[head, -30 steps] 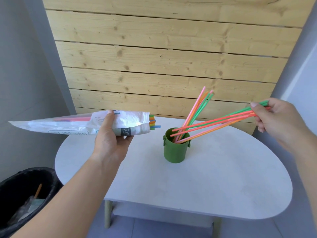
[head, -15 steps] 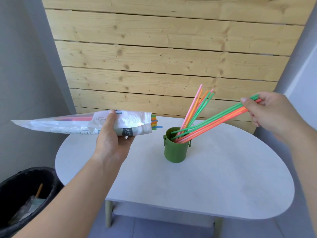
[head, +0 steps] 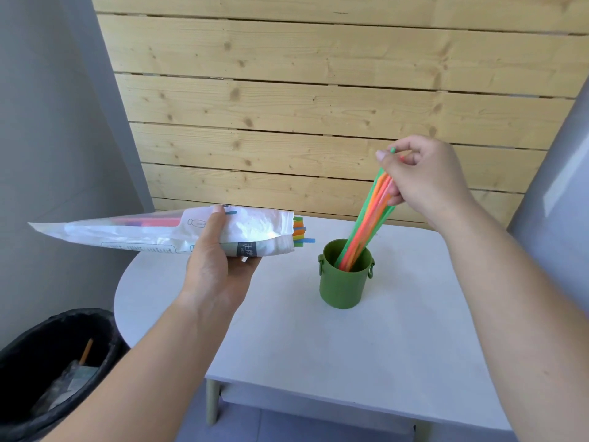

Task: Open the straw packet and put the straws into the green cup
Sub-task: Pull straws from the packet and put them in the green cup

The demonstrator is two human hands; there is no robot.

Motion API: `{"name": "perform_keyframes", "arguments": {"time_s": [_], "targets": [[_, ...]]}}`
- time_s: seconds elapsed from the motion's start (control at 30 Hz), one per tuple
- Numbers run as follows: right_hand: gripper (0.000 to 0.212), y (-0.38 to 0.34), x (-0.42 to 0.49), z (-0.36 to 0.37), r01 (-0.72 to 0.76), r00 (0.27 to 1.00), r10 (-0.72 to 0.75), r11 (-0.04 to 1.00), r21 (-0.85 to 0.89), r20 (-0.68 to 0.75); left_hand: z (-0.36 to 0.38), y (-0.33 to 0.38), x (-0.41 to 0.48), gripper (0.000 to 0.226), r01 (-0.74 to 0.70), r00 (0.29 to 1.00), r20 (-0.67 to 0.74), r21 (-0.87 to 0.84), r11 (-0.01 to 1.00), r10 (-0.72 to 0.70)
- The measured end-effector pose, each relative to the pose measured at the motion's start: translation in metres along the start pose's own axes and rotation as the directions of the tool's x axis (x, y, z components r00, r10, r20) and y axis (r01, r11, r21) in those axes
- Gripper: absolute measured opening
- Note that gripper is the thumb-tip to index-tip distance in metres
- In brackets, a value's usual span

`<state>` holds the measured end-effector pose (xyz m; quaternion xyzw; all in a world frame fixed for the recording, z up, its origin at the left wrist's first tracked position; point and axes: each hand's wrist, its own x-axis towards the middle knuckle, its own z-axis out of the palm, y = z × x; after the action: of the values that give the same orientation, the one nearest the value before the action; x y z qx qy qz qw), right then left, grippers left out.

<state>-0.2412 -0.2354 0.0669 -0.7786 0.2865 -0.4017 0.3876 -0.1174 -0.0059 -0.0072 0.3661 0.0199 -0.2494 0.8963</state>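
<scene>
The green cup (head: 344, 282) stands on the white table (head: 414, 362). A bundle of green, orange and pink straws (head: 366, 221) leans steeply in it, lower ends inside the cup. My right hand (head: 424, 180) pinches the bundle's upper ends above the cup. My left hand (head: 216, 260) holds the white straw packet (head: 153, 231) level over the table's left side, its open end facing the cup. Several coloured straw tips (head: 301, 232) stick out of that opening.
A black bin (head: 41, 371) with rubbish stands on the floor at the lower left, beside the table. A wooden plank wall (head: 318, 106) rises right behind the table. Grey walls close in on both sides.
My right hand swung left and up, tipping the straw bundle from nearly flat to steep in the cup. The straws that stood in the cup now merge with it. The packet stayed put.
</scene>
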Motion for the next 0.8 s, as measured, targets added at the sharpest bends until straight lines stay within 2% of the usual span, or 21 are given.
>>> {"name": "perform_keyframes", "arguments": {"time_s": [0.23, 0.4, 0.6, 0.77, 0.8], "targets": [[0.053, 0.015, 0.003, 0.036, -0.04, 0.999, 0.042, 0.993, -0.112, 0.019, -0.004, 0.002, 0.004, 0.019, -0.007, 1.0, 0.0, -0.008, 1.0, 0.007], [0.081, 0.018, 0.0, 0.041, 0.03, 0.999, -0.032, 0.979, -0.2, -0.009, -0.002, 0.001, 0.002, 0.017, -0.004, 1.0, 0.002, -0.014, 1.0, 0.004], [0.059, 0.02, -0.004, 0.034, 0.103, 0.992, -0.12, 0.953, -0.287, -0.042, 0.002, -0.001, -0.002, 0.017, 0.006, 1.0, 0.025, -0.026, 1.0, -0.006], [0.012, 0.004, -0.019, 0.026, 0.124, 0.978, -0.16, 0.96, -0.251, -0.131, 0.003, -0.001, -0.006, 0.016, 0.014, 0.998, 0.054, -0.042, 0.999, -0.012], [0.013, 0.0, -0.024, 0.027, 0.117, 0.984, -0.144, 0.967, -0.227, -0.106, 0.004, -0.001, -0.006, 0.016, 0.016, 0.998, 0.061, -0.049, 0.999, -0.013]]}}
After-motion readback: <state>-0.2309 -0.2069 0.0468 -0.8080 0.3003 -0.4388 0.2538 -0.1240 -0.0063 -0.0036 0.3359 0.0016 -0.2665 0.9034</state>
